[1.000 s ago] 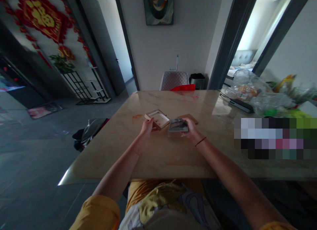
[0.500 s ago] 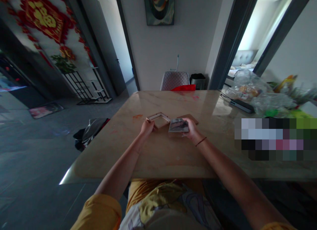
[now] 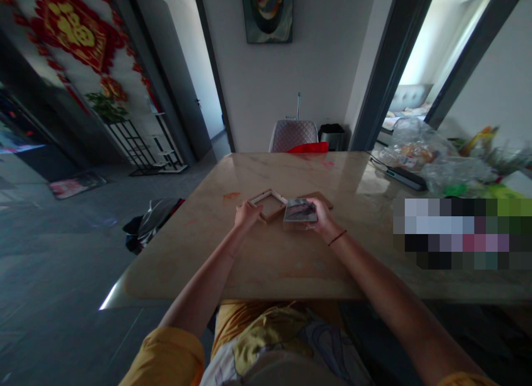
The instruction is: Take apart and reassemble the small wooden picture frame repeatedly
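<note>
Fingers of the left hand (image 3: 248, 214) pinch the left side of a small open frame (image 3: 276, 212); those of the right hand (image 3: 321, 214) clamp the right edge of a picture panel (image 3: 300, 210) just beside it, over the tabletop (image 3: 266, 264). The frame seems light and stiff, best gripped by its bars; the panel, probably slick, by its edges.

The head camera is looking from near the counter (image 3: 257, 267), sitting above and just behind its near edge and facing forward and down across it. It is taking in the lap (image 3: 270, 341) below that edge, the left hand (image 3: 248, 213) and the right hand (image 3: 321, 213) above the counter, and the chair (image 3: 293, 133) beyond its far edge, while also reaching the floor (image 3: 83, 258) to its left.
</note>
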Action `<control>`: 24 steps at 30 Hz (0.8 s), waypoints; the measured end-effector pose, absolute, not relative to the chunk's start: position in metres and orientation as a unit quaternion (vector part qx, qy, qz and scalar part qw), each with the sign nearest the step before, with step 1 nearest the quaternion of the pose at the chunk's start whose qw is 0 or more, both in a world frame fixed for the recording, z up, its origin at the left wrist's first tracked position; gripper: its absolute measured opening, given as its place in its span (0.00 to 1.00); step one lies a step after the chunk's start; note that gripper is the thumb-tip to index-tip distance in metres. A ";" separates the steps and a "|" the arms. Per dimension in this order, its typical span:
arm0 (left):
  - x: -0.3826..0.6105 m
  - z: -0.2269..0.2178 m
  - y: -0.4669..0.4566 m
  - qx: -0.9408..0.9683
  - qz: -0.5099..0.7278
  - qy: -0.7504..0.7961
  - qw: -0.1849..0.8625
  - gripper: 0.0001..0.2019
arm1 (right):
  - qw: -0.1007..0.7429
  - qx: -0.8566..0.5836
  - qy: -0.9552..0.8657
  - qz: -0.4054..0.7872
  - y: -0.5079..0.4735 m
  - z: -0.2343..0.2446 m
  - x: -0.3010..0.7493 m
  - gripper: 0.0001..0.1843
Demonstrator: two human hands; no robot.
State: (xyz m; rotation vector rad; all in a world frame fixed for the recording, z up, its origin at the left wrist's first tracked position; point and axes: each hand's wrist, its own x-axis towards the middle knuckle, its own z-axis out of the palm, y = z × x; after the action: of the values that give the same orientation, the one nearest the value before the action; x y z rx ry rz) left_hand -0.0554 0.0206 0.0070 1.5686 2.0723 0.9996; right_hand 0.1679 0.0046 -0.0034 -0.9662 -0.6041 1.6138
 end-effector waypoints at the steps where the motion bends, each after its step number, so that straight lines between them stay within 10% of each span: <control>1: -0.054 0.008 0.018 0.552 0.374 0.735 0.128 0.17 | 0.554 -0.412 -0.242 0.681 0.005 -0.004 0.168 0.06; 6: -0.035 0.016 -0.001 0.665 0.464 0.585 -0.037 0.21 | 0.550 -0.400 -0.192 0.707 0.003 0.002 0.165 0.09; 24: -0.011 0.004 -0.014 0.881 0.311 0.356 -0.008 0.11 | 0.547 -0.329 -0.207 0.741 -0.004 0.016 0.160 0.14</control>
State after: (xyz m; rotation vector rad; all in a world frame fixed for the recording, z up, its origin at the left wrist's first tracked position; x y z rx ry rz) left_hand -0.0107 -0.0139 0.0039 2.7828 1.1231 0.9813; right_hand 0.1596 -0.0041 0.0156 -0.7798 -0.4896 1.7563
